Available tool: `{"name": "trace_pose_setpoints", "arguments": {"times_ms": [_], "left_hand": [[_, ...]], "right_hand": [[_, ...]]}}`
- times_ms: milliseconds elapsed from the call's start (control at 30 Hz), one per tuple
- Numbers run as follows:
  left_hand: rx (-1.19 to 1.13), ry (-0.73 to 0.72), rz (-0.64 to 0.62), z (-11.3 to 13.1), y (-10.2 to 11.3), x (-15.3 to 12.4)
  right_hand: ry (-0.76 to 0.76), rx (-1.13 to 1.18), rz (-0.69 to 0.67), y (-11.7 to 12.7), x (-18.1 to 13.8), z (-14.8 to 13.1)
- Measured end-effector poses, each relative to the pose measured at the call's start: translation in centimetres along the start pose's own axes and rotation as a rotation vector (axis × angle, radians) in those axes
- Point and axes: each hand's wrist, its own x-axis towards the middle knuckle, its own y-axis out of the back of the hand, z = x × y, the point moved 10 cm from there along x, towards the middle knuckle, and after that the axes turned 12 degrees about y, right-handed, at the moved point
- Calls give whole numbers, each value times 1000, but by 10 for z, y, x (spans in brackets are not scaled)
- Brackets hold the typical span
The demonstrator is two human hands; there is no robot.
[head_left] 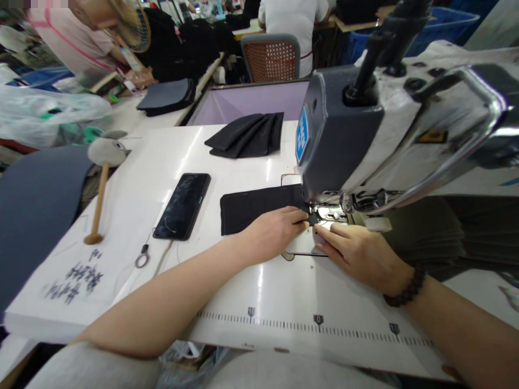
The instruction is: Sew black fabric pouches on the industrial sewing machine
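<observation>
The left hand (278, 229) lies, fingers extended, on the black fabric panel (251, 207), whose right end sits under the head of the sewing machine (344, 135); I cannot tell whether the right hand (363, 254), fingertips beside that end, pinches anything. With fingers this near the machine, a slip could injure one, and uneven pressure could skew the panel.

1 sewing machine (338, 135), 1 phone (182, 206), 1 bracelet (409, 290), 1 chair (271, 60).

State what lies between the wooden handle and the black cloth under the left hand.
In the head view, a phone lies between the handle and the cloth.
</observation>
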Motion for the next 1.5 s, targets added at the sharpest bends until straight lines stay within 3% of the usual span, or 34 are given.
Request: {"name": "trace_pose_setpoints", "arguments": {"times_ms": [133,333,667,867,933,1067,1200,1300,1400,1500], "left_hand": [[-10,49,-10,-13,-1,8],[1,83,99,-25,3,17],[29,112,73,-24,0,16],[138,176,68,-20,3,12],[172,274,62,-30,6,9],[182,541,107,-72,6,4],[196,517,191,-83,15,3],[40,348,-1,-50,27,-3],[-187,41,-169,20,60,-30],[-610,-276,-293,92,96,-77]], "right_hand": [[-27,9,-22,-4,0,3],[-39,38,-14,-4,0,4],[-31,9,-8,-6,-3,4],[34,-6,75,1,-3,-2],[62,-15,92,3,-2,-5],[107,-12,131,6,0,-8],[136,-16,151,8,0,-9],[148,-17,109,6,0,-10],[222,-51,113,17,-1,-22],[259,-108,146,40,-4,-35]]}}
